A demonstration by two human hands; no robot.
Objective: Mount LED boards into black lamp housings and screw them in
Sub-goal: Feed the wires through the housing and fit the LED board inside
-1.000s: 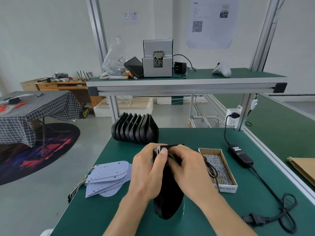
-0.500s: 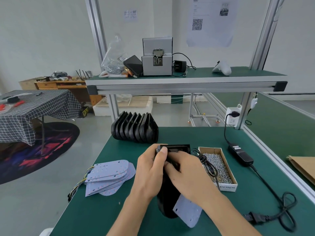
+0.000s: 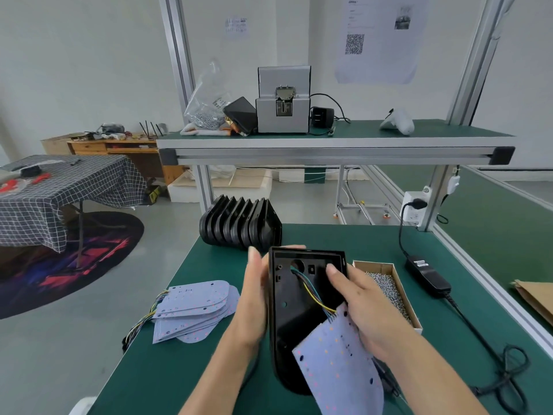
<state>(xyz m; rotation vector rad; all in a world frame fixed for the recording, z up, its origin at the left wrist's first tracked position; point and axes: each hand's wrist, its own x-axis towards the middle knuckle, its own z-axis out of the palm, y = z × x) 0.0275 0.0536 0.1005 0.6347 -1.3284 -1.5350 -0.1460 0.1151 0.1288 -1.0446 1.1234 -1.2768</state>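
A black lamp housing (image 3: 291,313) lies open side up in front of me on the green bench. My left hand (image 3: 254,298) grips its left edge, fingertips over the top rim. A white LED board (image 3: 341,357) lies tilted over the housing's lower right, its coloured wires (image 3: 311,290) running up into the round hole near the top. My right hand (image 3: 363,307) rests on the housing's right side, index finger reaching inside, palm on the board's upper edge. A pile of more LED boards (image 3: 194,310) lies to the left. A row of spare black housings (image 3: 242,226) stands behind.
A cardboard box of screws (image 3: 389,292) sits just right of my right hand. A black power adapter (image 3: 428,272) and its coiled cable (image 3: 508,375) lie further right. The upper shelf holds a grey screw feeder (image 3: 282,106), a bag of screws and a white handheld tool.
The housing has been turned from its dark back to face open side up. The LED board came out from under my right hand and now hangs over the housing's lower right.
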